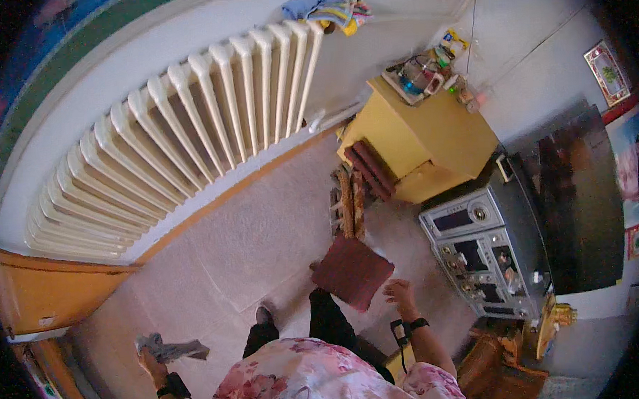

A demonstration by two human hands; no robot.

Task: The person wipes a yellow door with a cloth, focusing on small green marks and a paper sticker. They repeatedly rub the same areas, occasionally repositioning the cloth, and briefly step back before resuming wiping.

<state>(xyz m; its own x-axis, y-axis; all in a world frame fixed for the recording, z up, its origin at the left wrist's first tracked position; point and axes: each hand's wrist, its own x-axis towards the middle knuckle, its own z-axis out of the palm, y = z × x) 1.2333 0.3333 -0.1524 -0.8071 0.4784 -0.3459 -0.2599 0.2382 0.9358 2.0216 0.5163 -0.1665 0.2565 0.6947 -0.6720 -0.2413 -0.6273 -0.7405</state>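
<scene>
My left hand (pixel 152 365), at the lower left, is closed on a grey cloth (pixel 181 348) that hangs out to the right over the floor. On the other side, my right hand (pixel 400 295) has its fingers apart and holds nothing. It is close to the right corner of a dark red square cushion (pixel 353 273); whether they touch I cannot tell. The cushion lies in front of my legs, and what bears it is hidden. Both wrists wear dark straps with small devices.
A cream radiator (pixel 185 125) runs along the wall. A yellow cabinet (pixel 429 128) bears a tray of small items, with dark red folded pads (pixel 371 169) beside it. A silver and black stereo (pixel 479 256) stands at right, near a large dark screen (pixel 580 202). Cloths (pixel 331 9) lie above the radiator.
</scene>
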